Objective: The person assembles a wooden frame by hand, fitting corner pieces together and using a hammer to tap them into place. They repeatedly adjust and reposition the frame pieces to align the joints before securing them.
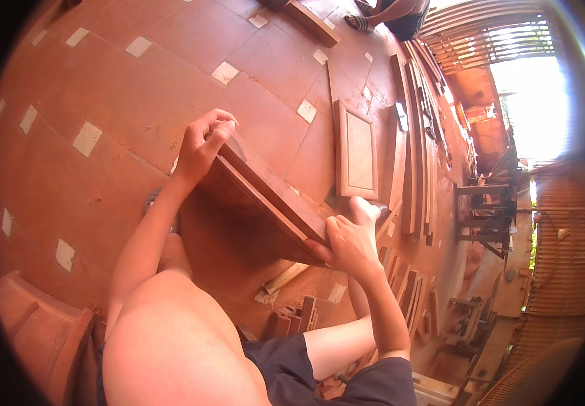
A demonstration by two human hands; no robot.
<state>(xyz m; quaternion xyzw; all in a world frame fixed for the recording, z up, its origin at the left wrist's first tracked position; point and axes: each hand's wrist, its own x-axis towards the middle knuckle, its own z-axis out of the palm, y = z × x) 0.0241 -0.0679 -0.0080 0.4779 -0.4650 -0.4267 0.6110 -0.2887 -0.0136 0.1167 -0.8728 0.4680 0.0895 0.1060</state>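
Note:
A dark brown wooden panel (272, 193), its long edge turned up towards me, is held between both my hands above the floor. My left hand (204, 145) grips its far left corner, fingers curled over the edge and thumb on top. At the near right end, my right hand (350, 243) is closed on the other corner, with the thumb along the side. A groove or gap runs lengthwise along the upper edge; I cannot tell whether it is one piece or two. The panel's lower face lies in shadow.
A framed wooden panel (356, 152) lies flat on the tiled floor (150, 95). Long boards (414, 142) are laid beyond it. Wood offcuts (299, 318) and a pale stick (285, 276) lie by my legs. A carved wooden piece (42, 325) stands at left; another person's legs (387, 13) show far off.

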